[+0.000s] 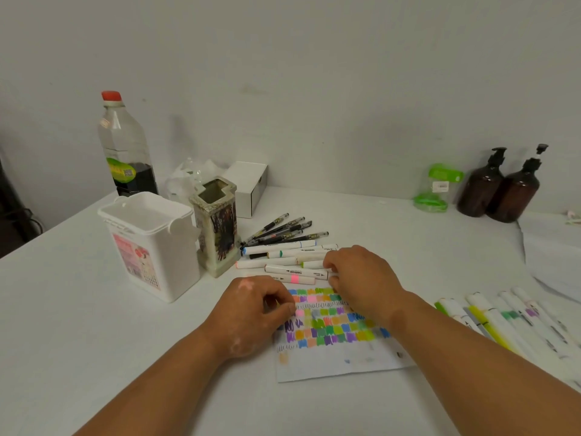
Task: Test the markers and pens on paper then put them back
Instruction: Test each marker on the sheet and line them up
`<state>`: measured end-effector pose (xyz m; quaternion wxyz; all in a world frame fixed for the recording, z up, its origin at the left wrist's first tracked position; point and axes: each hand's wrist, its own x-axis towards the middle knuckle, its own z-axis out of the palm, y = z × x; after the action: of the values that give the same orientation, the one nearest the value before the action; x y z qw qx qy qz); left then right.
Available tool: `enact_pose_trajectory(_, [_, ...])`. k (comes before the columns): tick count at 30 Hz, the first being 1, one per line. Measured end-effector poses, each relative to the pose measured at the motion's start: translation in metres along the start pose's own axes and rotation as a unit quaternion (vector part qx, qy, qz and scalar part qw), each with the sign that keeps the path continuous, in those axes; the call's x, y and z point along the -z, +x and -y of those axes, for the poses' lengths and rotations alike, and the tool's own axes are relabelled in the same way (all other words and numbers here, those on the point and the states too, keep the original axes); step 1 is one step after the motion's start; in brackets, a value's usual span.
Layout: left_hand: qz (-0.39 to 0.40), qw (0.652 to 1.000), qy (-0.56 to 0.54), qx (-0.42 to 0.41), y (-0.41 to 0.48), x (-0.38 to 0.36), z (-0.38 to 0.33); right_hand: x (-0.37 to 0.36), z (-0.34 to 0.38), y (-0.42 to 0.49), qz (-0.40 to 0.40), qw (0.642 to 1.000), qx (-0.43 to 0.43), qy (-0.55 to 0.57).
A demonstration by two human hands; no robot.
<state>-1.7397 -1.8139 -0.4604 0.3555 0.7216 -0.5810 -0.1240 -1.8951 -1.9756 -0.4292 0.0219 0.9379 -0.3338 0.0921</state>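
Note:
A sheet of paper covered with colour swatches lies in front of me. My left hand rests on its left edge, fingers curled, with nothing visible in it. My right hand reaches over the paper's top edge. Its thumb and fingers close around the right end of a white marker in the marker pile. Several black pens lie just behind that pile. More markers lie in a row at the right. A white bucket and a ceramic holder stand to the left.
A bottle with a red cap, crumpled plastic and a white box stand at the back left. A green container and two brown pump bottles are at the back right. White cloth is bunched at the right.

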Motion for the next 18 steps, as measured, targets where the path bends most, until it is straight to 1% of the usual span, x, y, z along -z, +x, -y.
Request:
enact_pose_trajectory(5, [0.003, 1.0, -0.019, 0.005, 0.0, 0.001, 0.002, 0.008, -0.01, -0.006, 0.01, 0.997, 0.042, -0.061])
enact_pose_trajectory(7, [0.002, 1.0, -0.022, 0.01, -0.001, 0.001, 0.001, 0.017, -0.016, -0.013, 0.015, 0.997, 0.024, -0.07])
enact_pose_trajectory(9, [-0.005, 1.0, -0.024, 0.01, -0.001, 0.0, -0.002, 0.027, -0.022, -0.021, 0.014, 0.999, -0.015, -0.05])
enact_pose_trajectory(10, [-0.012, 1.0, -0.027, 0.005, -0.001, 0.0, -0.003, 0.032, -0.023, -0.026, 0.009, 0.999, -0.036, -0.019])
enact_pose_trajectory(11, [-0.019, 0.999, -0.036, -0.001, -0.001, -0.001, -0.005, 0.034, -0.024, -0.032, 0.0, 0.998, -0.058, 0.035])
enact_pose_trajectory(12, [-0.022, 0.999, -0.049, -0.007, -0.003, -0.001, -0.006, 0.036, -0.023, -0.038, -0.008, 0.99, -0.081, 0.112])
enact_pose_trajectory(13, [-0.022, 0.998, -0.063, -0.014, -0.004, -0.001, -0.009, 0.036, -0.019, -0.044, -0.011, 0.974, -0.104, 0.2])
enact_pose_trajectory(15, [-0.019, 0.996, -0.084, -0.03, -0.006, -0.001, -0.013, 0.034, -0.007, -0.058, 0.002, 0.92, -0.141, 0.365])
enact_pose_trajectory(18, [0.001, 0.992, -0.114, -0.053, -0.01, -0.002, -0.019, 0.026, 0.012, -0.073, 0.026, 0.842, -0.158, 0.515])
